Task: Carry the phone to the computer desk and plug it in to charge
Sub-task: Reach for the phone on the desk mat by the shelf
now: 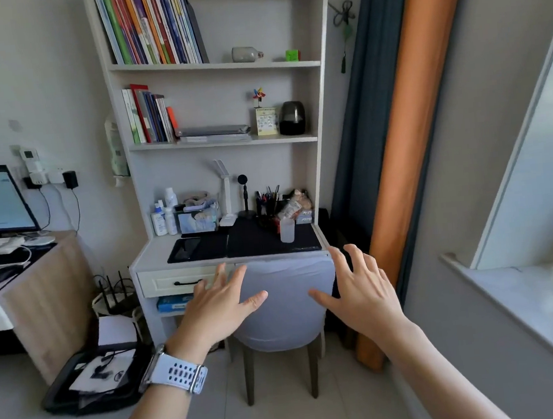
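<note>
Both hands empty, fingers spread: left hand (222, 309), right hand (359, 289). Phone (186, 249) lies flat, far left on the black mat (271, 240). Likely thin, rigid, slick; pinch its long edges.

— What stands on the white shelf unit (321, 111)?
— Top shelf: a row of leaning colourful books (152, 26), a glass bottle (247, 53) lying on its side, a small green cube (292, 55). Middle shelf: more books (148, 115), a flat grey stack (214, 133), a desk calendar (266, 121) with a pinwheel (258, 96) above it, a dark rounded appliance (292, 118) (kind unclear).
— And lower down?
— White bottles (165, 215), a folded white lamp (224, 193), a pen cup (269, 203), a clear cup (287, 230) on a black mat (258, 241). A grey chair (285, 308) sits tucked below.
— To the right?
— A dark blue curtain (369, 101) beside an orange one (418, 130), then a window sill (524, 301).
— On the floor?
— An open black case (93, 382), left of the chair.
</note>
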{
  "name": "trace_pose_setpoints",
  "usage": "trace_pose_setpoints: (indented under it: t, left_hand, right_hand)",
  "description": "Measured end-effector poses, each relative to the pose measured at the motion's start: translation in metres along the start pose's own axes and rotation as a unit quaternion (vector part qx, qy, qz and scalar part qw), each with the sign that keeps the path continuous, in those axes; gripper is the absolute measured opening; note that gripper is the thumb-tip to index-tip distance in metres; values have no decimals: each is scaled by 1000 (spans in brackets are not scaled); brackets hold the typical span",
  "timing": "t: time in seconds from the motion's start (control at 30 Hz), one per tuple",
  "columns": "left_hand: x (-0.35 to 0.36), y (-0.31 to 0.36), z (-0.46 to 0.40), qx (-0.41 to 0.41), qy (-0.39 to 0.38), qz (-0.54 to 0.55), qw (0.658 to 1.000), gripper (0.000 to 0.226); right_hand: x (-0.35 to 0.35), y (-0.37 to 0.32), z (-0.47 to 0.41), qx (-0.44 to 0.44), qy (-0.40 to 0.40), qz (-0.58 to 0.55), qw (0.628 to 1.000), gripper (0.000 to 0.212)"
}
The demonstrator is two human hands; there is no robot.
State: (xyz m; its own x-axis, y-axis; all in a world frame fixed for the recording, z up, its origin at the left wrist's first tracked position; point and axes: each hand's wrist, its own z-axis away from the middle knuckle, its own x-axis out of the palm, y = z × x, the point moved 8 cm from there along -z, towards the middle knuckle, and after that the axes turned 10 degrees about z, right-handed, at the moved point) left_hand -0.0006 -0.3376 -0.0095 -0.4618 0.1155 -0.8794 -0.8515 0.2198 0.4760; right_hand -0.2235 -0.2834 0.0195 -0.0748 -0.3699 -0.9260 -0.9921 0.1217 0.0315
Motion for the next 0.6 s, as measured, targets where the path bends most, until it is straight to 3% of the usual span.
trace_pose_setpoints:
  t: [0.2,0.6]
  left_hand:
    - [8,-25,-74,-17,-27,0,999,80]
    - [-6,-94,-233,-119,-8,-6,993,81]
  right_hand:
    - [40,3,-65,8,-16,-1,1000,88]
    - [138,-46,-259,-97,-44,-37,994,86]
